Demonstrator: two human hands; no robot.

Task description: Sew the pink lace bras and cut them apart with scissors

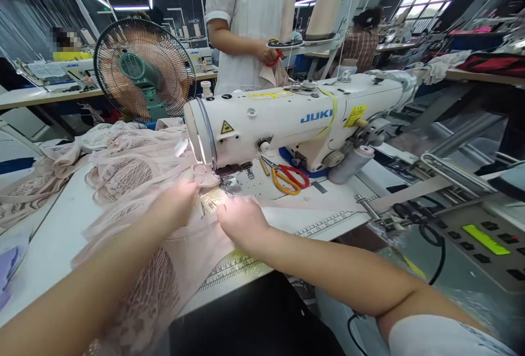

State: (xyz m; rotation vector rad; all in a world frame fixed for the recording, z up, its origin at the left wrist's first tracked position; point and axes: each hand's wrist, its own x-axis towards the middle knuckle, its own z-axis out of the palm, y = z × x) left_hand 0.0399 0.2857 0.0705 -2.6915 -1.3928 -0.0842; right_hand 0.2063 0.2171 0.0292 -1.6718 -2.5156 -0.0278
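Observation:
A white sewing machine (283,121) stands across the table, its needle area lit. Pale pink lace fabric (159,279) spreads over the table's left part and hangs over the front edge. My left hand (179,200), blurred, is at the left of the needle area on the fabric; its fingers are smeared. Just right of and below the needle area, my right hand (241,219) is closed with curled fingers at the fabric's edge. What its fingertips pinch is partly hidden. A small strap-like fabric piece (205,175) lies under the machine head.
Red-handled scissors (296,176) and orange-handled scissors (286,182) lie on the machine bed by a grey thread cone (351,164). A fan (143,69) stands behind left. A person in white (246,17) stands behind the machine. Metal guides (455,175) and a control panel are right.

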